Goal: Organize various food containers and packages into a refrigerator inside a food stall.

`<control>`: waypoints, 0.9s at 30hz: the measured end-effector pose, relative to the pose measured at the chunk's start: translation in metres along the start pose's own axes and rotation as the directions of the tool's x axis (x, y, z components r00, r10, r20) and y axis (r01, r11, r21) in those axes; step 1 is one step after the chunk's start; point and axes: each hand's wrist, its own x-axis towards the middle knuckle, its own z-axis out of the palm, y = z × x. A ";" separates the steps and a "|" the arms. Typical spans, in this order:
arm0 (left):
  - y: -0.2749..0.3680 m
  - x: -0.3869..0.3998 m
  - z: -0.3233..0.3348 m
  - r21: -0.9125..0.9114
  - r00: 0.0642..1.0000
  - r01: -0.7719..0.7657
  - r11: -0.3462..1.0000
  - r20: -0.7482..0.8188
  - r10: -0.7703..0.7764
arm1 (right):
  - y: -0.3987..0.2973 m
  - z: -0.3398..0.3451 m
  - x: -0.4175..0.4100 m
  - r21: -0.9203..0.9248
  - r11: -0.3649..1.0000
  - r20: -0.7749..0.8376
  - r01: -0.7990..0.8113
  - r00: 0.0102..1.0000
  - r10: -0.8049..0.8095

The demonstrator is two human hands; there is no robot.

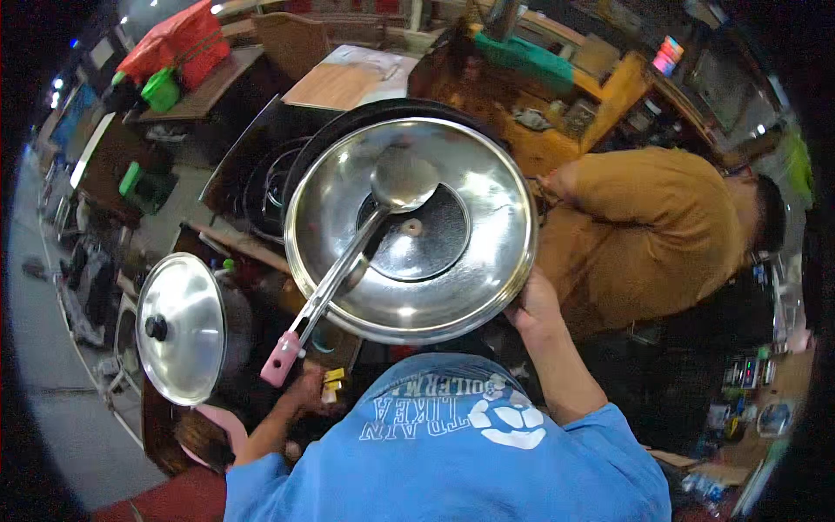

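A large round shiny steel lid or shallow pan (496,248) with a dark central disc fills the middle of the head view. My right hand (536,303) grips its lower right rim; some of the fingers are hidden beneath it. Across it lies a metal ladle (352,251), its round bowl over the dark disc and its pink handle end (282,359) jutting past the lower left rim. My left hand (312,389) is below that handle, dim and blurred, beside small yellow pieces (333,383); whether it holds them is unclear.
A domed steel lid with black knob (189,326) stands tilted at left. Behind the round steel piece is a black cooktop (228,169). A person in brown (646,228) sits or bends close at right, beside a wooden structure (613,98). A green container (161,90) stands upper left.
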 end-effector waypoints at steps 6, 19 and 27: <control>0.049 -0.036 -0.021 -0.220 0.998 0.034 0.975 -0.044 -0.045 | -0.017 -0.008 -0.009 -0.017 1.000 0.016 -0.020 1.000 0.020; 0.186 -0.139 -0.084 -0.875 0.883 -0.177 0.451 -0.344 -0.321 | -0.090 -0.003 -0.077 -0.107 0.987 0.060 -0.121 0.990 0.128; 0.156 -0.100 -0.135 -0.826 0.979 -0.192 0.530 -0.200 0.044 | -0.067 0.006 -0.166 -0.026 0.998 0.011 0.055 0.998 -0.055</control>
